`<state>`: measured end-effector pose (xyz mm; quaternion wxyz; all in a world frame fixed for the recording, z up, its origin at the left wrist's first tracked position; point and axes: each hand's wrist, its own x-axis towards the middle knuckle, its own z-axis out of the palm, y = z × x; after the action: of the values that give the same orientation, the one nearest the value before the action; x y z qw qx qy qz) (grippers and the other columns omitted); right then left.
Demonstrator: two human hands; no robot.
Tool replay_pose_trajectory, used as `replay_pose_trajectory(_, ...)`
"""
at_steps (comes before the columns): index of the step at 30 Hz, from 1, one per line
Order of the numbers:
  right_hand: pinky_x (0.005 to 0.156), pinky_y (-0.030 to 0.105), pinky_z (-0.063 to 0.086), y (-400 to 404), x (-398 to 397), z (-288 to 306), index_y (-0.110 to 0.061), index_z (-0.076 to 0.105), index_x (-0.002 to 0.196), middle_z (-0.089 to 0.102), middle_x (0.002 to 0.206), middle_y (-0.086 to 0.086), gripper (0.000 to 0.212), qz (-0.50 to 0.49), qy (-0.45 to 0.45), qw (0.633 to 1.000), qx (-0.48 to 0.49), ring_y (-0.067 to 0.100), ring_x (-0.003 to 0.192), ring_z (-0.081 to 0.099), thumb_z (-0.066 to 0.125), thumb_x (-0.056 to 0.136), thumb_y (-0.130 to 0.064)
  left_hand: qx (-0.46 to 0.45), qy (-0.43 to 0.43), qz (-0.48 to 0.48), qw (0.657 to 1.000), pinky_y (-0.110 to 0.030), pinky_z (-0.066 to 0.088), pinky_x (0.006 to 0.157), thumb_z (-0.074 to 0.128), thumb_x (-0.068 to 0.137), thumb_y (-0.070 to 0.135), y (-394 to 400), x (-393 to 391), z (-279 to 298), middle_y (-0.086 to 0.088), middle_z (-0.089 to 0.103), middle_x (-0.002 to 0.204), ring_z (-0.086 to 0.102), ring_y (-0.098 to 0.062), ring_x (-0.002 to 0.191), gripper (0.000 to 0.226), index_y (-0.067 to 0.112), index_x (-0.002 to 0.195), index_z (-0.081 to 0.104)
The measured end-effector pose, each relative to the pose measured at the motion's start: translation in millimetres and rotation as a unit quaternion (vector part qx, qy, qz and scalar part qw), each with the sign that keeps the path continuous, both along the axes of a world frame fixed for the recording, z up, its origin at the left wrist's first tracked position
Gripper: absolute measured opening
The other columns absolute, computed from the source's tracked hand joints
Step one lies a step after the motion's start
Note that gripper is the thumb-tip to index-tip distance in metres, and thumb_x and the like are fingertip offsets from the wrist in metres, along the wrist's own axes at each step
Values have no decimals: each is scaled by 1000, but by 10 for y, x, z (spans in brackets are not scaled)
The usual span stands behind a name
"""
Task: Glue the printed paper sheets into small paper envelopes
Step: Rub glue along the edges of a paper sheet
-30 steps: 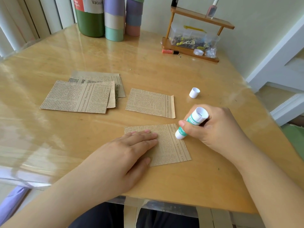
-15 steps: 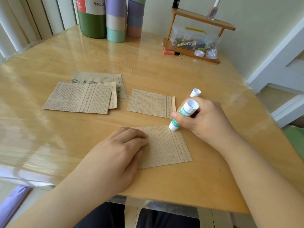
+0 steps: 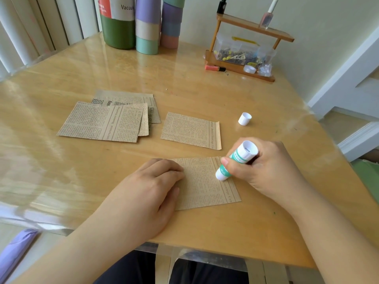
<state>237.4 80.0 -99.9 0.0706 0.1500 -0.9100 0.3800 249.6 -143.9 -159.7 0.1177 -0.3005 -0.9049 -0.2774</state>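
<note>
Tabletop (image 3: 205, 93) of glossy honey-coloured wood fills most of the view, with the person's dark-clothed lap showing at its near edge. At the far left stand three tall containers: a green, white and red cylindrical flask (image 3: 118, 23), a cup stack banded in lilac, cream and mint (image 3: 147, 25), and a second stack in teal, violet and pink (image 3: 171, 21). At the far right sits a small two-tier wooden shelf (image 3: 244, 48) holding a clear box of small coloured bits, with a pink glass bottle (image 3: 267, 17) on its top board and an orange marker (image 3: 214, 68) lying just in front of it.

Left of centre lies a fanned pile of brown newspaper-print sheets (image 3: 104, 121), overlapping one another. Just right of the pile, apart from it, rests a single folded printed envelope (image 3: 189, 130) with a plain strip along its right edge.

Nearest the person is the brown printed sheet being glued (image 3: 205, 187). The left hand (image 3: 151, 191) lies on its left part, fingers bent — knuckles up, fingertips pressing down on the paper. The right hand (image 3: 264, 171) is wrapped around a white-and-green glue stick (image 3: 235, 160), tilted with its open end touching the sheet near the right-hand margin. The two hands are apart, with bare paper between them.

The small white glue cap (image 3: 244, 119) stands on the table beyond the right hand, right of the single envelope.
</note>
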Motion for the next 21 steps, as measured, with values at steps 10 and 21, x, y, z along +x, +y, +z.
replay_pose_trajectory(10,57,6,33,-91,-185,-13,2,60,65,71,62,-9,26,-8,-14,1000,-14,2,51,47,68,83,-15,2,8,1,1000,-17,38,90,42,85,24,5,-3,-3,4,64,102,53,-10,97,35,10,99,71)
replay_pose_trajectory(21,69,12,39,-138,-243,-22,3,60,66,71,64,-6,27,-7,4,1000,-11,2,56,53,68,84,-16,-4,9,1,1000,-18,37,91,42,85,24,2,-3,-9,3,64,103,53,-11,98,35,10,100,71)
